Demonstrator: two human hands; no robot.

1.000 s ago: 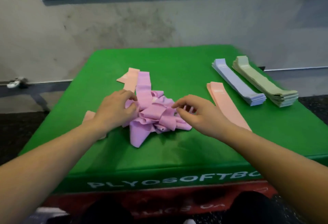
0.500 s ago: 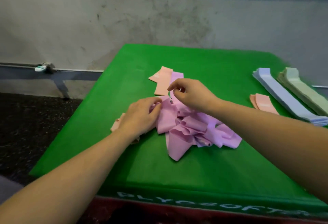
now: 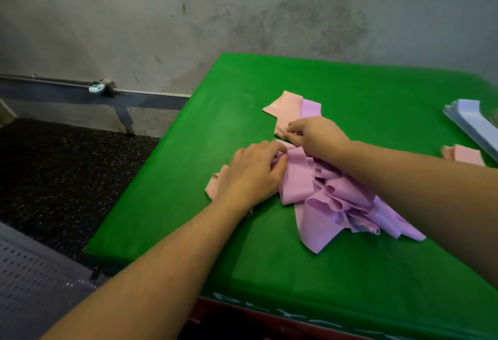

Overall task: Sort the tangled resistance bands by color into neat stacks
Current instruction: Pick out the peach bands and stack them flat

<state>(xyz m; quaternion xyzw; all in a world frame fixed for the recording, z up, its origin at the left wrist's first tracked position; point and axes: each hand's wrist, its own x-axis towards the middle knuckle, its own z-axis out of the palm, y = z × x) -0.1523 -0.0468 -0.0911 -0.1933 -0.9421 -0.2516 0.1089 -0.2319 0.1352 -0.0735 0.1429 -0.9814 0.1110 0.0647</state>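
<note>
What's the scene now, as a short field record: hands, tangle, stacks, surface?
left hand: rests on the tangle's left edge, fingers curled into purple bands
right hand: pinches a peach band at the tangle's far end
tangle: mostly purple, still knotted
peach stack: right, partly out of frame
blue stack: far right, cut off
surface: green box

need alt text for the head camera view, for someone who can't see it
Two bare hands work a tangled heap of purple resistance bands on a green padded box: the left hand grips the heap's edge, the right hand pinches a peach band behind it. A blue band stack sits at the right edge.
</note>
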